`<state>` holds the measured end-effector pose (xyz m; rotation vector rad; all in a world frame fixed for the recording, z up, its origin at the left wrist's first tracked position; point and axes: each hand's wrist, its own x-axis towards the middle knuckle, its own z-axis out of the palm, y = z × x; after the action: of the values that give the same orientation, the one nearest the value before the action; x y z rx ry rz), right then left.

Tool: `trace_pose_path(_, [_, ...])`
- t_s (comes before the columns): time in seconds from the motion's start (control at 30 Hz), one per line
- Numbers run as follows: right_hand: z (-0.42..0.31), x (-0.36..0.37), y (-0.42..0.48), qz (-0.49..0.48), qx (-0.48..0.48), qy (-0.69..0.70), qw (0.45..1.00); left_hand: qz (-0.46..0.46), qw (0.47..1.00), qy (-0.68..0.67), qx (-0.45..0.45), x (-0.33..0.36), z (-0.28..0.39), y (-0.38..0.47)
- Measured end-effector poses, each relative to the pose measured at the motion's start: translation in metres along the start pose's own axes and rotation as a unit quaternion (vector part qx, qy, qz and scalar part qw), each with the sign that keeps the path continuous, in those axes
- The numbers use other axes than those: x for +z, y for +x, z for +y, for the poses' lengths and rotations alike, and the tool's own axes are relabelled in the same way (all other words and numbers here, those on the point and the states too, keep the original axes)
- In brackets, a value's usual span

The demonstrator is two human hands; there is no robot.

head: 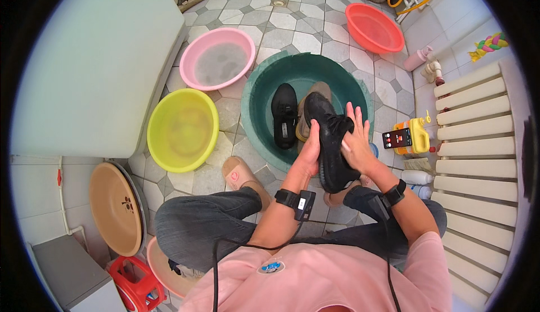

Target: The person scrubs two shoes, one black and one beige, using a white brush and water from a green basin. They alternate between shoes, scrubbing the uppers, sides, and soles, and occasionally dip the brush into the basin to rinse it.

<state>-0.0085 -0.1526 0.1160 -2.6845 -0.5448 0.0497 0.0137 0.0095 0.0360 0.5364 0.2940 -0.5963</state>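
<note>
A black lace-up shoe [330, 143] is held above the front part of a large green plastic tub [261, 143], its toe pointing away from me. My left hand [310, 149] grips the shoe's left side with the thumb up; its other fingers are hidden underneath. At the shoe's right side is my right hand [358, 143], long fingers stretched out along it and the thumb at the foot opening. Inside the tub lies a second black shoe [284, 116], with a pale insole label bearing writing. Beside it a tan shoe [320, 88] is partly covered by the held one.
Left of the tub stand a pink basin [217, 59] with cloudy water and a yellow-green basin [183, 130]. A red basin [375, 28] is at the back right. A yellow jug [417, 135] with a phone [396, 138] against it stands by a white radiator [476, 158].
</note>
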Motion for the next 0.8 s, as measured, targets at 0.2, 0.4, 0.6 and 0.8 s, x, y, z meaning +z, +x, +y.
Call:
trace_pose_path(0.2, [-0.001,0.002,0.002,-0.114,-0.007,0.048,0.992,-0.030,0.998,-0.053,0.012,-0.008,0.003,0.000])
trace_pose_path(0.4, [-0.003,-0.003,0.003,-0.101,0.000,0.076,0.992,-0.066,0.997,-0.022,0.033,-0.012,0.009,-0.002])
trace_pose_path(0.6, [0.000,0.001,0.011,-0.028,-0.048,-0.036,0.998,-0.061,0.998,-0.020,0.014,0.001,0.006,-0.001])
trace_pose_path(0.8, [0.006,-0.026,-0.011,-0.170,-0.005,0.175,0.970,-0.045,0.996,0.006,0.072,-0.020,0.024,-0.002])
